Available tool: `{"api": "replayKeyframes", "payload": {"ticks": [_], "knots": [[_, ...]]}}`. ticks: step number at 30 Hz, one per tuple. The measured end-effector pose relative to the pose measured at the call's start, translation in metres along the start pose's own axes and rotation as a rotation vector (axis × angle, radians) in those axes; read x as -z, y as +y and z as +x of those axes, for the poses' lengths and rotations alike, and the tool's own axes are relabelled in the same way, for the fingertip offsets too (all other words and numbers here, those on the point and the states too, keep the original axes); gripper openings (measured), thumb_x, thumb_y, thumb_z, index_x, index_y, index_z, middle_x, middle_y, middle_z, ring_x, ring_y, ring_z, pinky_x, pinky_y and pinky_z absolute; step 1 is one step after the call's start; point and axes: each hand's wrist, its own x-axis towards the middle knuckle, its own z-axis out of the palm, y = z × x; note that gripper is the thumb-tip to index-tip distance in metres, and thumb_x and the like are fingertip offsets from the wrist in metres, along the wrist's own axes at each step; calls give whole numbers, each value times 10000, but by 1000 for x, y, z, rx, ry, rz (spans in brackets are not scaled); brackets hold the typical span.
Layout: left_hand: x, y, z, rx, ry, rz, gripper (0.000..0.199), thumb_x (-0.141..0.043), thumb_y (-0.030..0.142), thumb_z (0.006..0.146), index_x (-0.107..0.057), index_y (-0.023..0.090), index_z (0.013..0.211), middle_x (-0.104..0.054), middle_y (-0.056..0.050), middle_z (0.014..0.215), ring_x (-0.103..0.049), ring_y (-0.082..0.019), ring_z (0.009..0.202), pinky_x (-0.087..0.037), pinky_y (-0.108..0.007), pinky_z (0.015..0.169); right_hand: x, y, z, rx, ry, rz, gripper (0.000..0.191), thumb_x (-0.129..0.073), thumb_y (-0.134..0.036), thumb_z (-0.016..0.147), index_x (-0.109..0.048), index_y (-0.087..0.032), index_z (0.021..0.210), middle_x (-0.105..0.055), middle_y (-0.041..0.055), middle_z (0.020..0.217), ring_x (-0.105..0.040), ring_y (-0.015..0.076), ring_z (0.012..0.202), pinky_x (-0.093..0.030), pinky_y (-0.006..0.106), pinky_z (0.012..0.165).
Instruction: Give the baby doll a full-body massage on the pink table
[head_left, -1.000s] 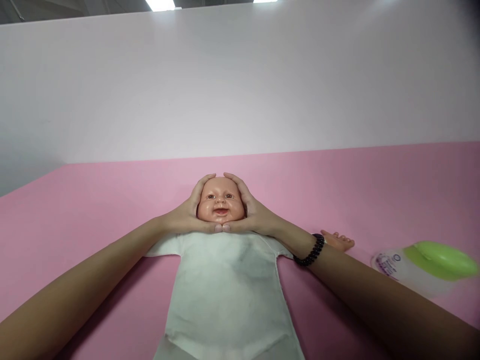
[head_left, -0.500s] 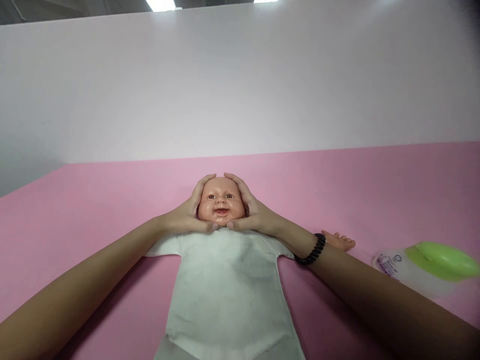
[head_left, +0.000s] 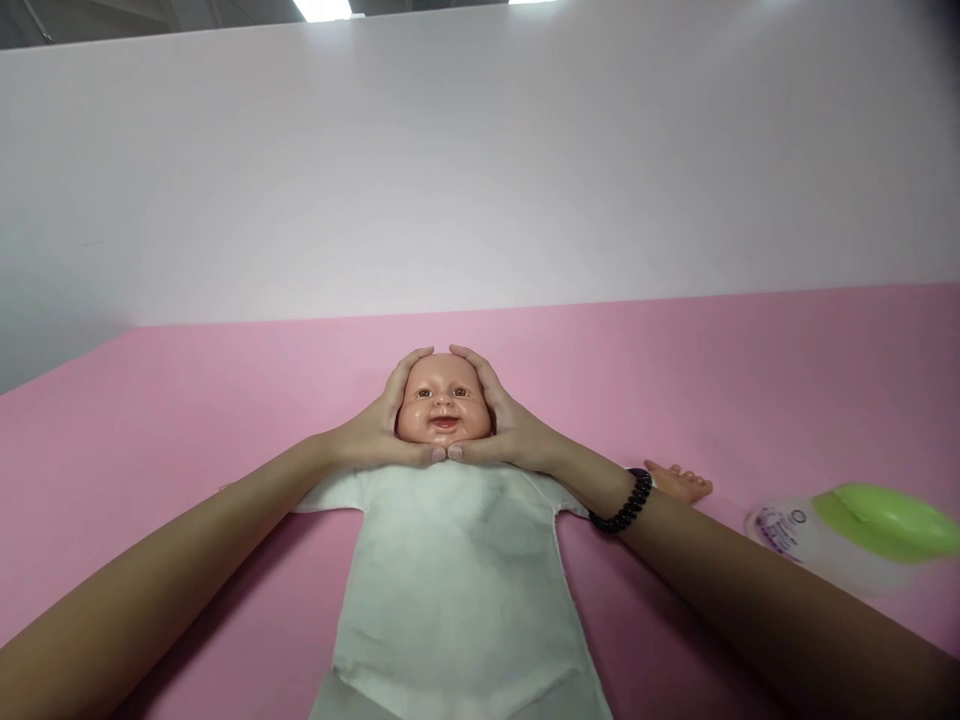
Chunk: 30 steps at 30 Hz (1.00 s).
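A baby doll [head_left: 445, 405] in a white short-sleeved shirt [head_left: 457, 580] lies on its back, its head away from me. My left hand [head_left: 379, 425] cups the left side of its head, fingers curved up to the crown and thumb under the chin. On the right side, my right hand [head_left: 517, 425] cups the head the same way. The two thumb tips meet below the chin. A doll hand [head_left: 681, 484] sticks out beyond my right wrist, which wears a black coiled band [head_left: 624, 503].
The doll lies on a pink surface [head_left: 225, 400]. A clear bottle with a green cap [head_left: 889, 522] lies on its side at the right, partly behind my right forearm. A pale wall [head_left: 480, 170] rises behind the surface.
Both thumbs have slid inward under the chin, and their tips now touch or nearly touch. The doll and the bottle stay where they were.
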Motion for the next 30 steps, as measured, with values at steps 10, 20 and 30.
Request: {"api": "replayKeyframes", "payload": {"ticks": [10,20,30], "knots": [[3,4,-2,-8,-18,15,1184,-848,305,783,-43,349,1649,-147,-204,1706,-331,-426,1541,-432,-555,1187,3,0,-1,-13,-5,81,1109,-876,-216,709,-234,-396,1594,-258,76,1675,-422,325,1493,-416,544,1217],[0,-2,0,-35,11,33,1239,-897,333,755,-42,363,1652,-244,-217,1679,-384,-443,1509,-458,-576,1161,-2,-3,-1,-19,12,40,1201,-961,-333,675,-212,-434,1608,-262,75,1662,-475,326,1444,-488,542,1165],[1,2,-1,-20,-46,-44,1169,-829,356,819,-3,327,1646,-221,-209,1686,-379,-407,1519,-458,-527,1167,2,-2,-1,-41,5,87,1120,-885,-229,704,-231,-396,1598,-285,80,1661,-433,329,1482,-407,556,1216]]}}
